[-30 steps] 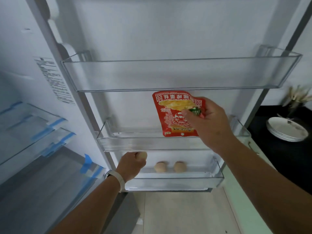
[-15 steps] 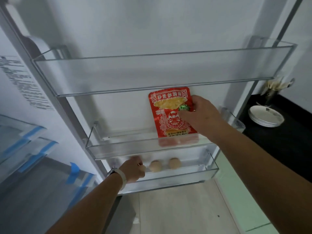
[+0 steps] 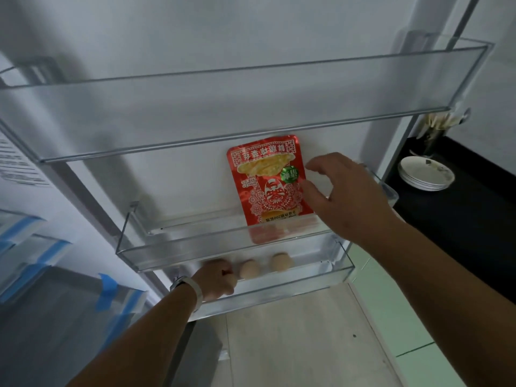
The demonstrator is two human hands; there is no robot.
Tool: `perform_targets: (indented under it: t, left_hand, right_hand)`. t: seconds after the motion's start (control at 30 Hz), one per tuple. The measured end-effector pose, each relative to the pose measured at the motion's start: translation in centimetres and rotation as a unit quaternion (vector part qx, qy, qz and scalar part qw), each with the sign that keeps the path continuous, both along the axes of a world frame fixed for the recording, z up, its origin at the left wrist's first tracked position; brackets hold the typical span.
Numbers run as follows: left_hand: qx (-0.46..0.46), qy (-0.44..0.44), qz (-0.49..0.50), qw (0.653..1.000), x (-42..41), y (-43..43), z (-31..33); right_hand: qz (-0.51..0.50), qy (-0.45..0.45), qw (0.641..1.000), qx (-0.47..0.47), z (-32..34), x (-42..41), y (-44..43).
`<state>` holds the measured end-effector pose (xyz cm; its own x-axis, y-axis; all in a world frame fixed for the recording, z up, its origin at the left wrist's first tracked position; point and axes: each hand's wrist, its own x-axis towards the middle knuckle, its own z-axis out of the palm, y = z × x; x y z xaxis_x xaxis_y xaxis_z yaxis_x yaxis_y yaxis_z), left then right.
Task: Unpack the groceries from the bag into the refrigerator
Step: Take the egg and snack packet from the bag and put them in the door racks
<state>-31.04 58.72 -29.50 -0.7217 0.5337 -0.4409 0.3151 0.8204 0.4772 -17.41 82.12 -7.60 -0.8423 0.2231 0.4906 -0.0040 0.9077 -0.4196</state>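
A red snack packet (image 3: 268,191) stands upright in the middle door shelf (image 3: 181,247) of the open refrigerator, leaning on the door liner. My right hand (image 3: 343,196) is just right of the packet with its fingers spread; the thumb is at the packet's edge and nothing is gripped. My left hand (image 3: 215,280), with a watch on the wrist, is down in the bottom door shelf (image 3: 307,283), its fingers curled around an egg that is mostly hidden. Two more eggs (image 3: 250,269) (image 3: 280,262) lie side by side right of that hand.
A long clear top door shelf (image 3: 223,107) juts out above the packet. Fridge drawers with blue tape (image 3: 109,289) are at lower left. To the right, a black counter (image 3: 460,219) holds stacked white plates (image 3: 425,174) and a utensil cup (image 3: 435,129).
My right hand lowered the red packet into the middle shelf and let go, fingers now apart. My left hand carried an egg down into the bottom shelf beside the two eggs.
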Motion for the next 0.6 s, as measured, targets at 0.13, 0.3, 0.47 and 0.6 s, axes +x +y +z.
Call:
perform_targets:
  t: [0.13,0.3,0.47,0.6]
  left_hand:
    - [-0.011,0.009,-0.002,1.0,-0.2,0.0,-0.1]
    - [-0.029,0.006,0.003,1.0,-0.1,0.3,0.3]
    - [0.0,0.027,0.045,0.999,1.1,0.4,2.0]
    - [0.004,0.099,0.055,0.994,3.1,-0.2,3.9]
  right_hand:
    - [0.077,0.087,0.983,0.144,-1.3,2.1,0.3]
    - [0.105,0.023,0.975,0.193,-3.6,4.1,0.3]
    - [0.124,0.049,0.975,0.177,-4.8,5.5,-0.1]
    - [0.132,0.053,0.977,0.157,-6.1,6.6,0.0]
